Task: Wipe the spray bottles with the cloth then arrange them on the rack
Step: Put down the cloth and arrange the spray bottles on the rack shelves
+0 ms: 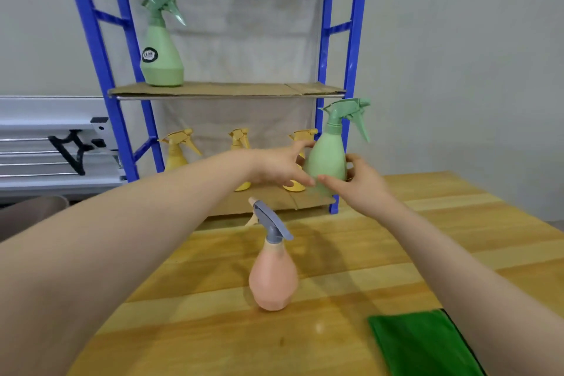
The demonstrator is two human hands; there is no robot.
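Green bottle (325,159) is held upright between left hand (279,166) and right hand (363,183), fingers curled round it, above the tabletop (457,223).

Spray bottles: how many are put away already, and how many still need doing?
Four look done: one green bottle on the rack's middle shelf, three yellow bottles below. Both hands, left hand and right hand, hold a second green bottle. The pink bottle waits on the table near the cloth.
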